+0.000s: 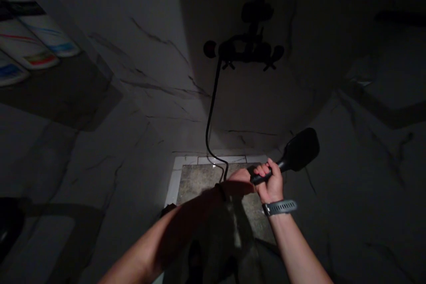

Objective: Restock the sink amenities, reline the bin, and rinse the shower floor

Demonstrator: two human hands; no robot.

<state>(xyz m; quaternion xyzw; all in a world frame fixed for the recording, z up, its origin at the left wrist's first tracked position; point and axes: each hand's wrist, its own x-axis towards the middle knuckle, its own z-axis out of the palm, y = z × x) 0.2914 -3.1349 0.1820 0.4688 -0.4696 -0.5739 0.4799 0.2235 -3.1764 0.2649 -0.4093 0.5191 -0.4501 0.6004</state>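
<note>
My right hand (271, 179) is closed around the handle of a black hand shower (302, 148) with a wide, flat head. The head points up and to the right. Beside the handle's lower end is my left hand (241, 179), its fingers curled and partly in shadow. A black shower hose (213, 102) hangs from the wall mixer and runs down behind my left hand, which appears to grip its end. Where hose and handle meet is hidden.
The black shower mixer (249, 51) sits on the marbled wall ahead. Several white bottles (28, 46) stand on a shelf at upper left. A grey tiled floor (196, 179) lies below, and a dark rounded thing (9, 226) is at the left edge. Light is dim.
</note>
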